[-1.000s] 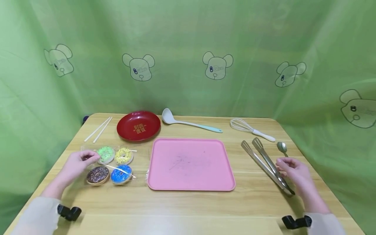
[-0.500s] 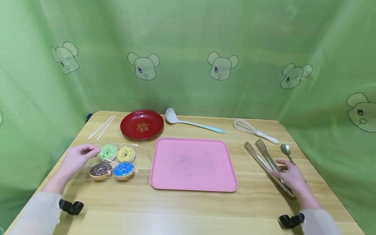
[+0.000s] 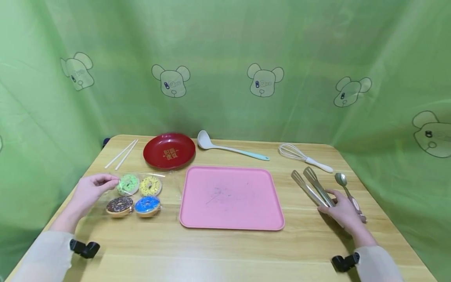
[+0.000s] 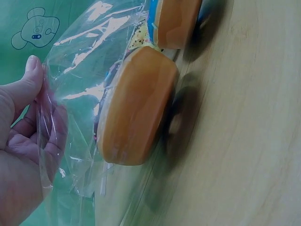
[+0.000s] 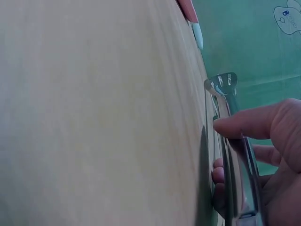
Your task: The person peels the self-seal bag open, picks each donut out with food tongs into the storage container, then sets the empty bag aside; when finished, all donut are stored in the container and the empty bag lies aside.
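Tongs at 3 o'clock of pink tray: R hand grips across them, prob. for control; L hand at 9 o'clock pinches clear donut bag edge, prob. easiest hold.

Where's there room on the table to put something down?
Most room: the front of the table, between the pink tray and the sleeves. The pink tray is bare too. Smaller gaps: tray to tongs, ladle to whisk. Crowded: the left, where the left hand pinches the donuts' wrapper, and the right, where the right hand holds the tongs beside the spoon.
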### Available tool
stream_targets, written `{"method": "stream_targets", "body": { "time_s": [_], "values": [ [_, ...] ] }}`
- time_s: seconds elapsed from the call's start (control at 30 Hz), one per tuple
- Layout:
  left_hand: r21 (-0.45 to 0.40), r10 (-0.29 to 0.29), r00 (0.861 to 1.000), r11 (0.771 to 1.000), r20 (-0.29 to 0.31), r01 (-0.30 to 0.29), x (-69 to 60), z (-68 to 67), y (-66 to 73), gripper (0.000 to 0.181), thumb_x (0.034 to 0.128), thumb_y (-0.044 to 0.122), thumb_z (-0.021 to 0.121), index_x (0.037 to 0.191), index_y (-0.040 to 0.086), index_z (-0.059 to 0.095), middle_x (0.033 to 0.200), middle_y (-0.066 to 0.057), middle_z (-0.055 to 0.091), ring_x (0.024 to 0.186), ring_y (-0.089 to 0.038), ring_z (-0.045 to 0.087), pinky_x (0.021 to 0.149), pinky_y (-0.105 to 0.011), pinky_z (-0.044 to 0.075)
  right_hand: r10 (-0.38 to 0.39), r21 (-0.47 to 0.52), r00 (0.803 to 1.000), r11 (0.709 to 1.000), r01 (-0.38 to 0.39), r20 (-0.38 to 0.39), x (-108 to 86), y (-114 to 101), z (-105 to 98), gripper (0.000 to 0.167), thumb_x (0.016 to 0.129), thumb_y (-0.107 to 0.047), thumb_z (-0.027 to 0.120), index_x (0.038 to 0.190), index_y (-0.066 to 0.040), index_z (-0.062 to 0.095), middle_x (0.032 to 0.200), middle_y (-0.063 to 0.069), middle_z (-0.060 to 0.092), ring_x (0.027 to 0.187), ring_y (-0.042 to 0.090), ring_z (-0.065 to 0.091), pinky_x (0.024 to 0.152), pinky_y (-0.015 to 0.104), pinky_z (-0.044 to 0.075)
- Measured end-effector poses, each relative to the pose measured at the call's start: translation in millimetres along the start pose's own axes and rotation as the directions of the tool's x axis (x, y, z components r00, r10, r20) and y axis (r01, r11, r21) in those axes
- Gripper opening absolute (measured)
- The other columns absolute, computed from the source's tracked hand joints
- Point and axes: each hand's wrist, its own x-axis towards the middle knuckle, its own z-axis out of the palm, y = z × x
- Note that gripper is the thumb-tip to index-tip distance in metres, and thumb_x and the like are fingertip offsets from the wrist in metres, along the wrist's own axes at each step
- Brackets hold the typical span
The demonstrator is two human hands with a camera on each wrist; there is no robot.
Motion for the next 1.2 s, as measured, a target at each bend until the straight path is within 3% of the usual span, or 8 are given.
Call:
{"method": "stream_targets", "body": {
  "time_s": [0.23, 0.37, 0.63, 0.9, 1.2],
  "values": [
    [0.021, -0.008, 1.0, 1.0, 0.014, 0.008, 0.0, 1.1, 2.2, 0.031, 0.0872, 0.025, 0.066, 0.101, -0.002, 0.064, 0.089, 0.019, 0.064, 0.083, 0.002, 0.057, 0.072, -0.011, 0.046, -0.034, 0.06, 0.999, 0.998, 0.036, -0.033, -5.1, -1, 1, 0.076, 0.082, -0.028, 0.071, 0.14, 0.0, 0.031, 0.113, 0.036, 0.047, 0.081, 0.033, 0.057, 0.056, 0.033, 0.048],
    [0.035, -0.02, 1.0, 0.999, 0.021, 0.019, -0.8, 0.7, 2.2, 0.033, 0.0875, 0.028, 0.066, 0.101, -0.002, 0.064, 0.089, 0.019, 0.064, 0.084, 0.002, 0.057, 0.072, -0.012, 0.046, -0.067, 0.13, 0.998, 0.989, 0.069, -0.019, -5.8, -8, 1, 0.076, 0.082, -0.025, 0.071, 0.141, -0.001, 0.03, 0.113, 0.035, 0.047, 0.074, 0.026, 0.057, 0.054, 0.033, 0.052],
    [0.043, -0.009, 0.999, 0.999, 0.043, 0.007, -0.4, 1.4, 2.8, 0.032, 0.0882, 0.023, 0.065, 0.103, -0.005, 0.063, 0.09, 0.018, 0.064, 0.084, 0.003, 0.057, 0.073, -0.012, 0.046, -0.152, 0.17, 0.988, 0.974, 0.151, -0.005, -6.3, -24, 1, 0.069, 0.084, -0.02, 0.07, 0.141, -0.004, 0.033, 0.108, 0.033, 0.052, 0.067, 0.028, 0.06, 0.052, 0.035, 0.052],
    [0.07, -0.01, 0.997, 0.998, 0.072, 0.005, -1.4, 1.8, 2.3, 0.035, 0.0892, 0.024, 0.064, 0.106, -0.006, 0.062, 0.092, 0.017, 0.064, 0.085, 0.004, 0.056, 0.074, -0.012, 0.045, -0.234, 0.088, 0.972, 0.968, 0.236, -0.038, -5.4, -51, 7, 0.062, 0.084, -0.02, 0.069, 0.137, -0.005, 0.04, 0.105, 0.031, 0.056, 0.063, 0.024, 0.058, 0.048, 0.032, 0.05],
    [0.071, -0.025, 0.997, 0.997, 0.07, 0.02, -0.9, 2.1, -1.0, 0.035, 0.0892, 0.025, 0.064, 0.106, -0.005, 0.062, 0.092, 0.017, 0.064, 0.084, 0.003, 0.056, 0.074, -0.012, 0.045, -0.341, 0.003, 0.936, 0.939, 0.343, -0.087, -1.8, -83, 19, 0.057, 0.081, -0.015, 0.071, 0.131, -0.002, 0.047, 0.1, 0.023, 0.061, 0.077, 0.025, 0.058, 0.062, 0.033, 0.049]
  ]
}}
